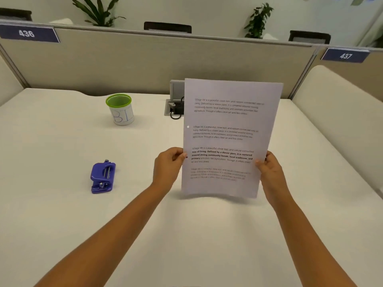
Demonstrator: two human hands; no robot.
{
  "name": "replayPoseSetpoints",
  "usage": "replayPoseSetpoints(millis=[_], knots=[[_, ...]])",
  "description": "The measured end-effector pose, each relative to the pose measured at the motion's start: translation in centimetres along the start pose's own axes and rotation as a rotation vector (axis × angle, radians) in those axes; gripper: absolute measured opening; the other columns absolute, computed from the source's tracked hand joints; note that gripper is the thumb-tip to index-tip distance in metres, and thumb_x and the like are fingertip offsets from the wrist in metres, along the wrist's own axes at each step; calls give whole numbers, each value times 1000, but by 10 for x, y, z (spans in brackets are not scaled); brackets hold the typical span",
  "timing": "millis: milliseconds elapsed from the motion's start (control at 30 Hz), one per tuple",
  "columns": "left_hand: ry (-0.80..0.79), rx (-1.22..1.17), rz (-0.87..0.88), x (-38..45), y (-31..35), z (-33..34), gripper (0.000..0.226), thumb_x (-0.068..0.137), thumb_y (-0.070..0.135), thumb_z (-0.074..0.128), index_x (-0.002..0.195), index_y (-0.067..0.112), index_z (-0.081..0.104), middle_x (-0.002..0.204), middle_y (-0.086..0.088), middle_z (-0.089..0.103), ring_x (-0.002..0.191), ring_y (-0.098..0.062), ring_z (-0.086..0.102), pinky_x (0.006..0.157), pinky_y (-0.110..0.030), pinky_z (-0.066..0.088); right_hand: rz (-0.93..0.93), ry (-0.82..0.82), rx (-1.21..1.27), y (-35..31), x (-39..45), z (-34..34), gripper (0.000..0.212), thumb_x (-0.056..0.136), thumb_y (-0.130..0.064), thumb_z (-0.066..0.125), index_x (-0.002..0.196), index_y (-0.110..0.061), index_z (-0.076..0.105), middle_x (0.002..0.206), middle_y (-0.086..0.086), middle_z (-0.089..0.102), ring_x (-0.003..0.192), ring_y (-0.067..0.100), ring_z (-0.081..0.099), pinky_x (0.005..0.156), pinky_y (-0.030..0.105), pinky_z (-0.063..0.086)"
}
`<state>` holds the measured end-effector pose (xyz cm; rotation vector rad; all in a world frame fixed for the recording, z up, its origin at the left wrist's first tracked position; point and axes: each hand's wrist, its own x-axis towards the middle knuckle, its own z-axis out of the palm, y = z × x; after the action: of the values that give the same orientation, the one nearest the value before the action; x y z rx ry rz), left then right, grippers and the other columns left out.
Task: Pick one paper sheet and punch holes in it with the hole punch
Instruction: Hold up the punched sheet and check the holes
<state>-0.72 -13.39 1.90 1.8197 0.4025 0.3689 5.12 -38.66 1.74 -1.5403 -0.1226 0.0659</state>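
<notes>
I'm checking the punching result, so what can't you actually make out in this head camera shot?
- Second hole: one shows on the paper sheet; the left hand covers part of that edge.
- Desk socket box: its right part is behind the sheet.
- Hole punch: slot too small to see.
- Green-rimmed cup: lettering too faint to read fully.
- Right hand: fingers behind the sheet.

White desk, matte top, runs wall to wall between grey partition panels. Back edge dips in a shallow cutout at the left. On it: a blue hole punch lying left of centre, well apart from anything else. Farther back, a white cup with a green rim and blue lettering, upright. At the back edge, a grey cable port, lid raised, black cord looped out of it onto the top.
</notes>
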Motion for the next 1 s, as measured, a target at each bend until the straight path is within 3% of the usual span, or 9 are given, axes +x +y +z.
replayPoseSetpoints(millis=[100,267,467,567,700,867,1000], knots=[[23,-61,12,2,1,3,9,87,15,60,90,17,68,85,3,70,77,-14,64,77,-30,53,-43,14,-14,1,2,-1,22,97,-12,45,108,-27,57,108,-8,67,101,13,63,83,27,52],[38,-84,26,-5,-7,16,14,85,15,63,81,27,66,81,16,69,75,-2,65,69,-12,49,-49,5,-51,11,6,-8,21,97,-17,45,107,-33,56,106,-14,67,99,5,64,80,21,56],[92,-110,24,-12,-20,32,20,86,16,62,79,34,66,77,23,70,74,4,66,65,-7,49,-58,5,-188,39,2,-13,29,98,-9,41,107,-35,48,108,-15,58,97,-10,57,82,12,48],[97,-62,-27,-14,-23,50,11,90,19,57,88,26,65,83,20,69,76,0,66,64,-9,48,-12,-47,-296,55,11,-25,28,98,-8,39,118,-26,45,111,-16,55,102,-4,54,87,11,43],[108,-62,-47,-15,-34,48,12,91,15,56,92,22,66,84,15,68,79,-3,64,60,-6,48,-21,-71,-361,58,10,-24,27,98,-9,38,123,-17,45,110,-10,56,101,8,55,76,4,45],[130,-117,-83,-2,-13,67,18,88,14,59,87,30,66,85,12,70,80,-9,66,73,-24,52,-9,-40,-363,43,25,-44,33,99,-10,36,130,-20,42,114,-14,55,102,4,54,73,9,44],[87,-74,-149,13,0,104,15,89,14,57,98,18,67,92,-2,72,87,-22,67,82,-40,54,6,60,-406,33,39,-70,40,94,-4,35,130,-20,46,118,-10,54,105,11,53,77,12,42]])
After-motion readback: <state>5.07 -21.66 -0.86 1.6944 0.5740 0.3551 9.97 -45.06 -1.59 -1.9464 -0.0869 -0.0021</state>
